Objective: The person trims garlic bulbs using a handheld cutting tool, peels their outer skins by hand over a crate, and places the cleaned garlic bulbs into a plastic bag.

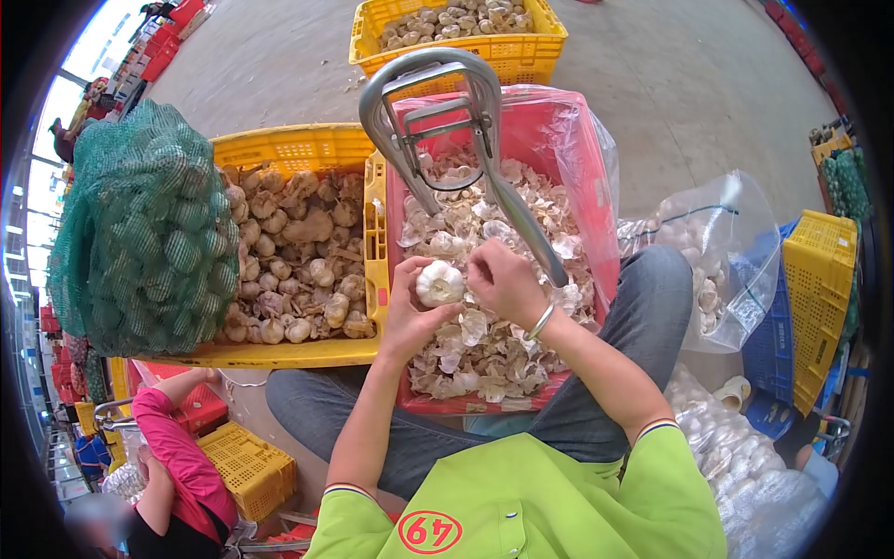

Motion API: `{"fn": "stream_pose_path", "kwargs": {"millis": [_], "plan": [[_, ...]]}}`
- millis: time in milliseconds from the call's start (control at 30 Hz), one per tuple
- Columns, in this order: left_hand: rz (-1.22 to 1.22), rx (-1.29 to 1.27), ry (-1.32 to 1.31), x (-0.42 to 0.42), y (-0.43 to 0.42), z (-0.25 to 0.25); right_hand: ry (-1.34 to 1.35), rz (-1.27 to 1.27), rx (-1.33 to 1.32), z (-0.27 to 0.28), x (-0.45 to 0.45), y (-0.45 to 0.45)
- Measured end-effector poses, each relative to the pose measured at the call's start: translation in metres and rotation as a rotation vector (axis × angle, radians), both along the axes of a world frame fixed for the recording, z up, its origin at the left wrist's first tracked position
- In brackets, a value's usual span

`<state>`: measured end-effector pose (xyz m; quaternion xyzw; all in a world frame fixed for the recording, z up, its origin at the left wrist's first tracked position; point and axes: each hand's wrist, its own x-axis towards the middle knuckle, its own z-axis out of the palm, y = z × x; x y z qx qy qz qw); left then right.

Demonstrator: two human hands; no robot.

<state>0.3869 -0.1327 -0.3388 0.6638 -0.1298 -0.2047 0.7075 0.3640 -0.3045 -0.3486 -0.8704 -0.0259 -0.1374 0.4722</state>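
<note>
A white garlic bulb (439, 284) sits in my left hand (415, 315), held between thumb and fingers with its stem end facing up. Close beside it on the right is my right hand (504, 281), its fingers curled and pinched together; what they hold, if anything, is too small to make out. Both hands are above a red crate (596, 200) lined with clear plastic. Loose garlic skins (466, 359) fill much of that crate. Over it stands a metal clamp-like frame (438, 121) with a long bar reaching down beside my right hand.
On the left, a yellow crate (279, 140) holds unpeeled garlic bulbs, and a full green mesh sack (149, 233) rests on it. Another yellow crate (521, 54) of garlic stands ahead. To the right are a clear bag (717, 252) and stacked crates (819, 298). A co-worker's pink sleeve (191, 452) shows lower left.
</note>
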Motion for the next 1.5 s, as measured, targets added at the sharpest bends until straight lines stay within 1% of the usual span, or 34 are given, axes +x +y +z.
{"fn": "stream_pose_path", "kwargs": {"millis": [33, 133, 167, 233, 333, 433, 533, 633, 800, 933, 1033, 1067, 1133, 1233, 1333, 1433, 1500], "plan": [[0.009, -0.031, 0.023, 0.000, 0.000, 0.001, 0.044, -0.054, -0.008, -0.002, 0.002, -0.003], [0.033, -0.102, 0.072, 0.002, 0.002, 0.002, -0.022, -0.077, 0.110, -0.010, 0.010, -0.006], [0.039, -0.110, 0.077, 0.003, 0.003, 0.001, 0.138, -0.014, 0.187, -0.011, 0.009, -0.007], [0.049, -0.124, 0.088, 0.003, 0.004, 0.000, 0.461, 0.113, 0.337, 0.009, 0.005, -0.007], [0.046, -0.120, 0.088, 0.002, 0.003, -0.001, 0.507, 0.248, 0.404, 0.015, 0.002, -0.003], [0.016, -0.097, 0.063, 0.001, 0.002, -0.002, 0.635, 0.254, 0.613, 0.010, 0.003, -0.004], [0.019, -0.109, 0.075, -0.001, 0.001, 0.001, 0.657, 0.272, 0.830, 0.007, 0.003, -0.006], [0.025, -0.098, 0.086, -0.001, 0.002, 0.002, 0.693, 0.255, 0.849, 0.013, 0.003, -0.007], [0.045, -0.089, 0.074, -0.004, 0.000, -0.005, 0.630, 0.191, 0.751, 0.008, 0.000, -0.001], [0.079, -0.249, 0.208, -0.002, 0.001, -0.009, 0.629, 0.149, 0.696, 0.010, 0.002, -0.003], [0.076, -0.385, 0.299, -0.001, 0.002, -0.004, 0.528, 0.133, 0.519, -0.003, 0.005, -0.004], [0.071, -0.408, 0.309, -0.001, 0.003, -0.003, 0.561, 0.159, 0.572, -0.006, 0.005, -0.006], [0.058, -0.433, 0.304, -0.001, 0.006, -0.004, 0.630, 0.215, 0.678, 0.016, 0.005, -0.007], [0.048, -0.438, 0.272, 0.000, 0.006, -0.008, 0.687, 0.260, 0.720, 0.025, 0.004, -0.004], [0.052, -0.429, 0.261, -0.001, 0.001, -0.009, 0.633, 0.260, 0.592, 0.022, 0.001, -0.002], [0.034, -0.400, 0.246, -0.004, 0.001, -0.015, 0.678, 0.286, 0.493, 0.025, 0.001, -0.002], [0.008, -0.407, 0.259, -0.004, 0.003, -0.017, 0.659, 0.310, 0.512, 0.022, -0.001, -0.003]]}}
